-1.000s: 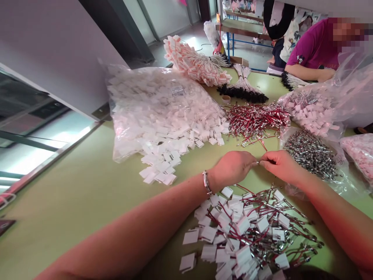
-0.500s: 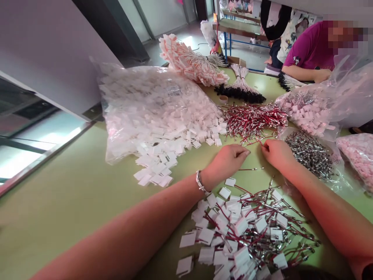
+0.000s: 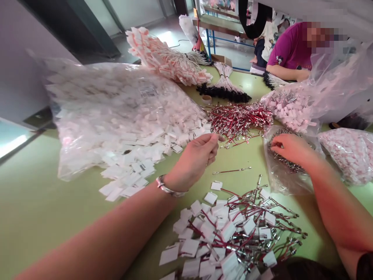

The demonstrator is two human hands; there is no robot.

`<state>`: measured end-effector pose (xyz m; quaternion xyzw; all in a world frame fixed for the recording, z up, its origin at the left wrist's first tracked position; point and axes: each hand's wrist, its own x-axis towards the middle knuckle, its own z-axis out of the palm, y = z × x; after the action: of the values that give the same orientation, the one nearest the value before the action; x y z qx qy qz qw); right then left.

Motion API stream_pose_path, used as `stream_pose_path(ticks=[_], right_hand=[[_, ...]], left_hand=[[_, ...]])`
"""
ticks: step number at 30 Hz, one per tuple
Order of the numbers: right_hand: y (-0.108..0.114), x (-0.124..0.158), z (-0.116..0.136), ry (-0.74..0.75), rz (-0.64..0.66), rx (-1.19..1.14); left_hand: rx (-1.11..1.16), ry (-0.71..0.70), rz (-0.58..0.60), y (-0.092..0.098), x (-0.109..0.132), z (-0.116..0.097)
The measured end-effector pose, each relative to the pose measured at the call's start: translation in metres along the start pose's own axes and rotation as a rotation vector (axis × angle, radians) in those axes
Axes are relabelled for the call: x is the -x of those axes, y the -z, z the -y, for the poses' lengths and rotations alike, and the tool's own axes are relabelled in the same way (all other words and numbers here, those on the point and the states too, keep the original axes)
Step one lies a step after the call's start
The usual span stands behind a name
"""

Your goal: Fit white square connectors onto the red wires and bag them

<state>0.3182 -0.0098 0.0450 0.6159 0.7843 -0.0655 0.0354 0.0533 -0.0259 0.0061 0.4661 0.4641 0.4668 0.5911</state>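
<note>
My left hand (image 3: 198, 157), a bracelet at its wrist, is closed in a pinch left of a heap of red wires with metal ends (image 3: 240, 118). What its fingertips hold is too small to make out. My right hand (image 3: 294, 149) reaches over an opened clear bag (image 3: 279, 182) of small metal parts (image 3: 287, 162), fingers curled down among them; anything between its fingertips is hidden. One short red wire (image 3: 231, 170) with metal ends lies alone between the hands. Nearer me is a pile of white plastic housings (image 3: 229, 231) attached to red wires.
A large clear bag (image 3: 116, 101) spills white plastic pieces (image 3: 128, 177) at left. Behind lie bundled white wires with orange-white ends (image 3: 169, 58), black-ended wires (image 3: 225, 85) and a tape roll (image 3: 206, 99). Bags of pinkish-white pieces (image 3: 346, 155) stand right. A person (image 3: 288, 50) sits opposite.
My right hand has moved right, from beside the red wires to over the bag of metal parts. My left hand has shifted left and turned. The view has swung somewhat rightward.
</note>
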Motion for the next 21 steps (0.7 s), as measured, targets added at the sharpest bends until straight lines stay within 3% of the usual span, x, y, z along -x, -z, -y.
stream_pose_path(ticks=[4,10,14,17,21], right_hand=[[-0.005,0.004,-0.012,-0.007,0.143,0.106],[-0.016,0.003,0.006,0.083,0.13,0.205],[-0.015,0.002,0.005,0.079,0.045,0.101],[-0.011,0.002,-0.003,0.017,0.032,0.031],[-0.003,0.005,-0.013,-0.079,0.059,0.064]], left_hand=[[-0.287,-0.037,0.072,-0.001,0.0,0.004],[-0.505,-0.036,0.189,-0.004,0.003,0.012],[-0.606,-0.05,0.313,-0.01,0.003,0.005],[-0.722,-0.098,0.415,-0.019,-0.001,-0.006],[-0.774,-0.028,0.403,-0.03,-0.014,-0.012]])
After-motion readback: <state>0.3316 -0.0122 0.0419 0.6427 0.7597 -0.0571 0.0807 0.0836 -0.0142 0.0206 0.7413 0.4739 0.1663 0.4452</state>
